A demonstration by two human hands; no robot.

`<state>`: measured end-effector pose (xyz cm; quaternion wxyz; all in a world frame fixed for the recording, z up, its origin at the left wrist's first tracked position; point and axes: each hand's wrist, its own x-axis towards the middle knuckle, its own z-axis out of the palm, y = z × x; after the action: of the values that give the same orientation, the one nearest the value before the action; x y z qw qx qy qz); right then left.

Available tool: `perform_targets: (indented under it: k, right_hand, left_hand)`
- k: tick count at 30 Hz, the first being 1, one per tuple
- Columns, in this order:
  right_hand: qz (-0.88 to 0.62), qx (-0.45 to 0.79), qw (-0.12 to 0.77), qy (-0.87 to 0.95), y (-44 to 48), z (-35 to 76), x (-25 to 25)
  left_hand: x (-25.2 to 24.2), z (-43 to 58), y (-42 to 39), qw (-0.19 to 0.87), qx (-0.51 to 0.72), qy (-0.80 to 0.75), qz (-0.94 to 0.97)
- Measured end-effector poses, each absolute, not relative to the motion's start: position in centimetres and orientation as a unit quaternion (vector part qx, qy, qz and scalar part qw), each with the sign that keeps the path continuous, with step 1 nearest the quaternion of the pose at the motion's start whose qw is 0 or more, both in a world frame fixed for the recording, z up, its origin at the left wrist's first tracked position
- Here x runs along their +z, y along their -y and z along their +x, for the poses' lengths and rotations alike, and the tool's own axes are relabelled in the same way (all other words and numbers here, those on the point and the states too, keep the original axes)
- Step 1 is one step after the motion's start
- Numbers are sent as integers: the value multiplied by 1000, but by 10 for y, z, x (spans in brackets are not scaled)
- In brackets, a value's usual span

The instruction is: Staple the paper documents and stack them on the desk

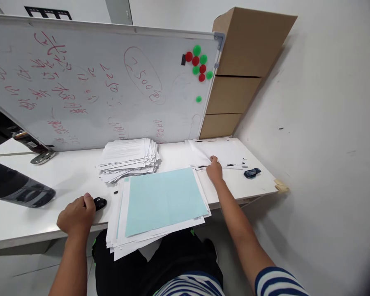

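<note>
My left hand (77, 214) rests closed near the table's front edge, beside a black mouse (100, 203); whether anything is inside the fist is hidden. On the right, my right hand (215, 167) pinches the front edge of a white sheet (200, 153) on a low paper stack (230, 151). The sheet is curled up a little. Between my hands lies a pile of papers with a light blue sheet (166, 201) on top, overhanging the front edge. Behind it is a thick, uneven stack of printed papers (126, 154).
A whiteboard (95, 94) with red writing and round magnets stands along the back. Cardboard boxes (237, 49) are stacked at the back right. A dark bottle (18, 185) is at the left. A small dark object (252, 173) lies near the right end.
</note>
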<state>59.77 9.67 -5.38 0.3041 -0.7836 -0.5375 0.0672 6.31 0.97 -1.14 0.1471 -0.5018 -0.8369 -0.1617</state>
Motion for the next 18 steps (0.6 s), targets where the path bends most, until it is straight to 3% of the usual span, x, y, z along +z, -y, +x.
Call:
perform_targets:
  k: [9,18]
  right_hand:
    - [-760,60,308,569,-99,597,-55]
    - [-782,96,228,572,-104,596,-59]
  left_hand:
    - [-9,64,-9,148,-173,833,-505]
    - [-12,64,-9,159,-174,838,-493]
